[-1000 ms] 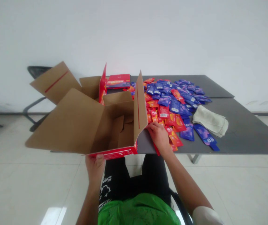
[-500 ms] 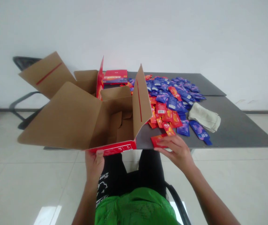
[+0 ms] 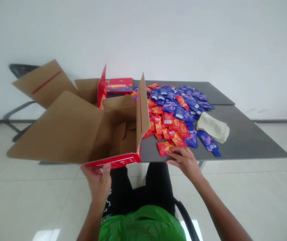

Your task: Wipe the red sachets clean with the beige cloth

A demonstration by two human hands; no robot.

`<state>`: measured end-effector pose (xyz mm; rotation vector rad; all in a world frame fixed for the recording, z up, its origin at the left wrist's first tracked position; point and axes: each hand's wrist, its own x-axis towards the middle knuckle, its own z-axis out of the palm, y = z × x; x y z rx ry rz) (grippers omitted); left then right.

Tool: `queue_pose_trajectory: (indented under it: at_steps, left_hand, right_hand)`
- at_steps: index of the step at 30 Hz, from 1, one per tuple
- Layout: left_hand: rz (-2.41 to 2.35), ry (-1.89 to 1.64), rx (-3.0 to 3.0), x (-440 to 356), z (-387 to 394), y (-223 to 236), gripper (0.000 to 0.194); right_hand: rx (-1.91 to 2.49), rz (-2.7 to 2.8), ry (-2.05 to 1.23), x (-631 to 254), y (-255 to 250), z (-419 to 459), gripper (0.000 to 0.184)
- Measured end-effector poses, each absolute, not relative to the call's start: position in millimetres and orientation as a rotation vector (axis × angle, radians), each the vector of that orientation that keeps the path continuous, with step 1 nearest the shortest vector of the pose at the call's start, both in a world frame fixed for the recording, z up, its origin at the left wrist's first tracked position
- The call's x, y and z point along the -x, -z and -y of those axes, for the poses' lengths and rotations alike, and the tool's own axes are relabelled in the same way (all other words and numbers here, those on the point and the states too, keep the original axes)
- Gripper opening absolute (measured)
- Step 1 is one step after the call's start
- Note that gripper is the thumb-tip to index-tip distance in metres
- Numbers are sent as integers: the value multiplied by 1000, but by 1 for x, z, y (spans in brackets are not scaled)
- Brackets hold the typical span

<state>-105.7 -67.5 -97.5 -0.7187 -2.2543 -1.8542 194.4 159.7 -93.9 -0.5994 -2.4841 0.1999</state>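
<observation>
Right hand shifted; beside it, a glossy foil sachet.

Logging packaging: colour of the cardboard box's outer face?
The cardboard box is red outside; head view.

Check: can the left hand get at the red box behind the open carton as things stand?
Probably not: the left hand holds the open carton by its near edge, and the carton and its raised flaps stand between the hand and the red box.

An open cardboard carton — flaps splayed — beside heaped red-and-blue sachets.
</observation>
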Motion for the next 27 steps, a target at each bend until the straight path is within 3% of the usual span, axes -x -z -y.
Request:
queue_pose_trajectory:
  at_steps: [5,9,16,21,25,27]
  left_hand:
    - [2133,1914,713,97,59,89,65]
    - [1855,1873,670,88,53,78,69]
    - [1614,1517,891,63,79,59,57]
    - [1685,1096,1317,63,87,10,43]
    - [1843,803,1491,76,79,-31,46]
    - [1906,723,1545,83,79,-42,49]
  right_hand:
    - [729,2425,-203,-188,91,-162,24]
    - [843,2409,-169,-182,87,-162,29]
    - [902,2279,-164,-172,90,-149,28]
    - [850,2193,-149,-171,89,-141,22]
    - [749,2109,-157,-165,62,-131,17]
    - [636,2068,-195,-157,34,-118,23]
